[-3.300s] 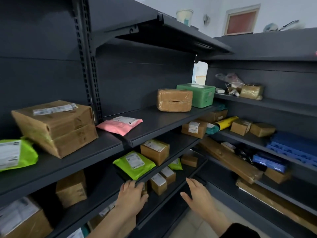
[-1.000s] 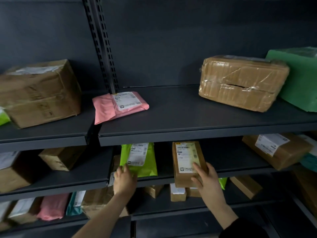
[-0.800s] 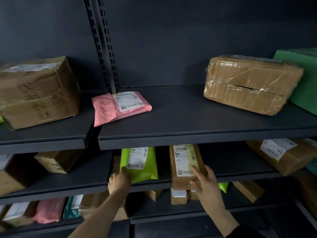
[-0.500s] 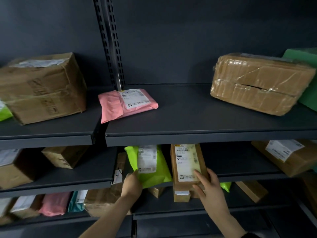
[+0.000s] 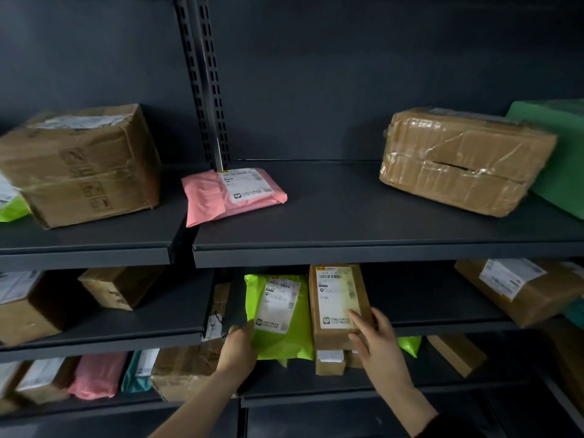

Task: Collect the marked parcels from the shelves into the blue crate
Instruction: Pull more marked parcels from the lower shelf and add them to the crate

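The blue crate is not in view, so the number of parcels already collected cannot be told; the task is judged to be at a picking step, with carrying to the crate left to do. In the lower centre of the frame, the green mailer [image 5: 278, 314] is gripped at its lower left corner by the left hand [image 5: 237, 349], and hangs over the shelf edge [image 5: 442, 324]. Just right of it, the right hand [image 5: 376, 336] is laid on the lower end of the brown box [image 5: 339, 306], fingers spread, not visibly closed round it. No markings beyond labels can be made out. At centre a pink mailer [image 5: 230, 194] lies above; taped boxes [image 5: 464, 159] sit at upper right. The overhanging upper shelf [image 5: 379, 254] may hinder lifting.
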`<state>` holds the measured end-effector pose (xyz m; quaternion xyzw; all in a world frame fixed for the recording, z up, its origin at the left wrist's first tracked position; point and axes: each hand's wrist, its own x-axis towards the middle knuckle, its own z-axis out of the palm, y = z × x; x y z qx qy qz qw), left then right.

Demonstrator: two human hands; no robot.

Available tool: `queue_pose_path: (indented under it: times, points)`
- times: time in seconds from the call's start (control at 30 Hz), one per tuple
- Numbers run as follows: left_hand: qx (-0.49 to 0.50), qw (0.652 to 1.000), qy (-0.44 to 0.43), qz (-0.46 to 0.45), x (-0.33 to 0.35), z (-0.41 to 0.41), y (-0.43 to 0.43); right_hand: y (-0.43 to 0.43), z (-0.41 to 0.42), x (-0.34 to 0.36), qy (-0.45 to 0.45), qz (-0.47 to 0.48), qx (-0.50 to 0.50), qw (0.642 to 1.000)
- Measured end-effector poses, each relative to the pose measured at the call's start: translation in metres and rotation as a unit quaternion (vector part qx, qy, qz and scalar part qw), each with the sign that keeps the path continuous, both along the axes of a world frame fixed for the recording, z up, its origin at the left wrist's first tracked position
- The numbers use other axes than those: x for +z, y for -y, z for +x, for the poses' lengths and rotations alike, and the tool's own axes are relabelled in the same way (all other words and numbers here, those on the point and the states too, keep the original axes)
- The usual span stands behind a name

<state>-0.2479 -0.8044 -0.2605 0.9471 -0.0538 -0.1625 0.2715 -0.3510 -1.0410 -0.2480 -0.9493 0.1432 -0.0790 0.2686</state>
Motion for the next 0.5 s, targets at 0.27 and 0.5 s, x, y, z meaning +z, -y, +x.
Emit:
queue_pose_path:
  times: [0.27, 0.5]
  points:
    - [0.001, 1.0, -0.004, 0.016, 0.004, 0.019, 0.014, 0.011, 0.03, 0.014, -0.005, -0.015, -0.022, 1.0]
    - [-0.032, 0.991, 0.066, 0.113, 0.012, -0.009, -0.003, -0.009, -0.001, 0.01, 0.015, -0.107, -0.003, 0.994]
